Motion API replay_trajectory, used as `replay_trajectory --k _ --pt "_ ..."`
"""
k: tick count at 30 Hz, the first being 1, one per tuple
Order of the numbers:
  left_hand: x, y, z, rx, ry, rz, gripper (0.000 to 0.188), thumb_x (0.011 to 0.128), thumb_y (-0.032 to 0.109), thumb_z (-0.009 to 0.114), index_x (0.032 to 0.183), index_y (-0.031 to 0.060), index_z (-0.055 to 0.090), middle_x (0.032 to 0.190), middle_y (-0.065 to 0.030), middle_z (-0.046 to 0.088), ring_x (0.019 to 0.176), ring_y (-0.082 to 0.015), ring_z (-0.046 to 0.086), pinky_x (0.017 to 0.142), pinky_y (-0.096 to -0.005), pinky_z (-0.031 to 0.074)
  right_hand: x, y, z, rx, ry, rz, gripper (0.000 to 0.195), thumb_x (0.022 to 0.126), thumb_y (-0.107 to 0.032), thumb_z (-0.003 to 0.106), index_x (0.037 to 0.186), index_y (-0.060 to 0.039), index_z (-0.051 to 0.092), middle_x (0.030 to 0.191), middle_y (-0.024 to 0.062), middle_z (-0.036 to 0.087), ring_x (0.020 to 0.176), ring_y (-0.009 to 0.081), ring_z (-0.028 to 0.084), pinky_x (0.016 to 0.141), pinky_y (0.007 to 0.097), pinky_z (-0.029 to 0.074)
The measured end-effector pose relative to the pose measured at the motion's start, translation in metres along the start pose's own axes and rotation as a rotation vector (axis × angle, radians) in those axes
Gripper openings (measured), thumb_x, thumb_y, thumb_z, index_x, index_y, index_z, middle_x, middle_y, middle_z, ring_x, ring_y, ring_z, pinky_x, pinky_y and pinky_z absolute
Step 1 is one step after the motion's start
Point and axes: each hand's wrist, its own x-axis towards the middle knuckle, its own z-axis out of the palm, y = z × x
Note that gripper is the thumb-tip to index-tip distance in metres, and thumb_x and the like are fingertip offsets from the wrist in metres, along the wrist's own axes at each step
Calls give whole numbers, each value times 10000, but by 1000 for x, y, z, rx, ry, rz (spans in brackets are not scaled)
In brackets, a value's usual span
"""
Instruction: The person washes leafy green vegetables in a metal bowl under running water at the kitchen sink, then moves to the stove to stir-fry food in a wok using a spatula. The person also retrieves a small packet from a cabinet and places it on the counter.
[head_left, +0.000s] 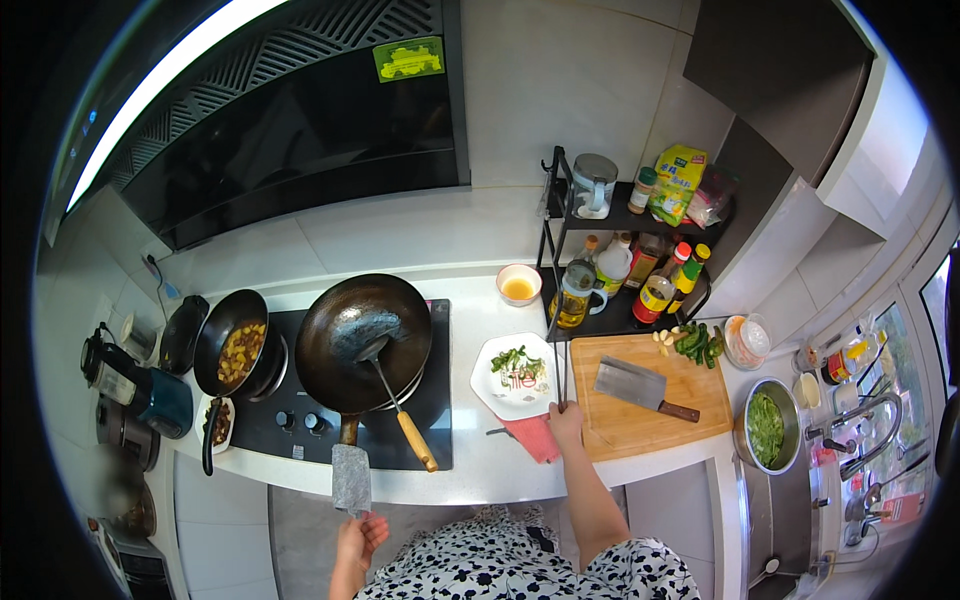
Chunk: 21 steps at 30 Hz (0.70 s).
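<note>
A pair of dark chopsticks is gripped in my right hand, pointing away from me along the plate's right edge. That white plate carries chopped green peppers and pale minced bits. Under it and by my wrist lies a red cloth. My left hand hangs just below a grey cloth draped over the wok's handle. Its fingers are loosely curled and apart; whether they touch the cloth is unclear. A spatula with a wooden handle rests in the dark wok.
Left of the wok, a frying pan holds browned cubes. On the cutting board lie a cleaver, garlic and green peppers. A bowl of yellow liquid, a bottle rack and a steel bowl of greens stand around.
</note>
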Motion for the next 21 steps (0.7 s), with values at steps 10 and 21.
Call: replay_trajectory --k 10,21 --pt "-2 -4 8 64 22 -1 277 938 234 527 1051 -18 543 852 -134 647 730 -217 652 661 -325 560 -25 72 -29 274 21 118 149 844 -112 655 797 -6 560 576 27 524 434 133 469 398 315 354" --pt "1 0 40 225 -56 -14 243 949 191 483 1063 -7 566 903 -127 655 780 -203 649 716 -328 554 4 62 -15 482 52 178 142 875 -91 629 800 -55 514 565 8 503 360 77 364 326 261 261"
